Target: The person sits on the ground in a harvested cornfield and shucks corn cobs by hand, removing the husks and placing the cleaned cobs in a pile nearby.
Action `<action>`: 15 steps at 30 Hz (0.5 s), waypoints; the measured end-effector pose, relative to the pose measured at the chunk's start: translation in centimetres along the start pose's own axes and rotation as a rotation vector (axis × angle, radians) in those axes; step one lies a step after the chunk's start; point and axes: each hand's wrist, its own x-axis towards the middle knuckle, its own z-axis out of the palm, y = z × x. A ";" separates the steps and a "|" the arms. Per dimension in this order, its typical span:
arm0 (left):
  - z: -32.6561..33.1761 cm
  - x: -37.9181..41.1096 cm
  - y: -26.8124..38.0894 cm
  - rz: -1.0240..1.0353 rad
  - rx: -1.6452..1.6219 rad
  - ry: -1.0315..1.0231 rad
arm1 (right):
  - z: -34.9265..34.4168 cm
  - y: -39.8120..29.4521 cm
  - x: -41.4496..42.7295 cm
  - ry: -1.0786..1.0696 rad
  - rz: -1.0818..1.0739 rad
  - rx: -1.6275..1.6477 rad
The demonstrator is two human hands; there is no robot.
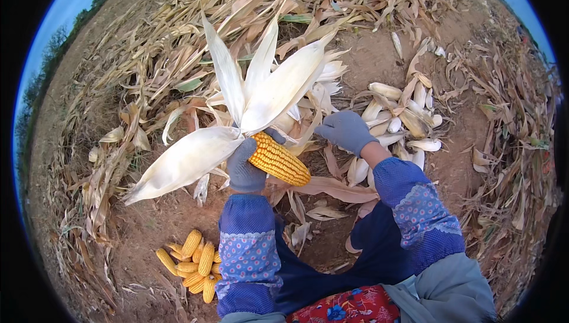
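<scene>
My left hand (247, 165), in a grey knit glove, grips a yellow ear of corn (280, 159) at its base. Pale dry husks (284, 83) are peeled back from the ear and fan out above and to the left, still joined near the hand. To the right, my right hand (346, 131), gloved the same way, is beside a strip of dry husk; whether its fingers pinch the strip is not clear. Beyond that hand lies a pile of ears in their husks (413, 123). Several husked yellow ears (206, 258) are heaped on the soil at the lower left.
Dry corn stalks and leaves (169, 52) lie in a thick band ahead and to the left. More dry leaves (502, 145) cover the ground at the right. Loose husks lie on the soil in front of my legs. A shoe shows beside the dark trousers (378, 247).
</scene>
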 end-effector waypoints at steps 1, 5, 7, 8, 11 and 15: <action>-0.2 -0.1 -0.3 -0.005 0.018 0.006 | -0.2 -0.6 0.2 0.094 -0.043 0.057; 0.8 -0.1 -0.8 -0.074 0.004 0.036 | -0.3 -3.8 -0.8 0.073 -0.089 1.265; 1.5 -0.3 -0.8 -0.129 -0.040 0.065 | -0.8 -4.2 -0.7 0.038 -0.104 1.297; 1.0 0.0 -1.2 -0.160 -0.061 0.024 | -1.0 -4.3 -0.7 0.021 -0.111 1.314; 1.4 0.1 -1.9 -0.247 -0.055 0.158 | -1.3 -4.2 -0.5 0.115 -0.163 1.307; 1.2 0.1 -3.1 -0.359 -0.015 0.158 | -0.9 -4.9 -0.4 0.224 -0.140 1.333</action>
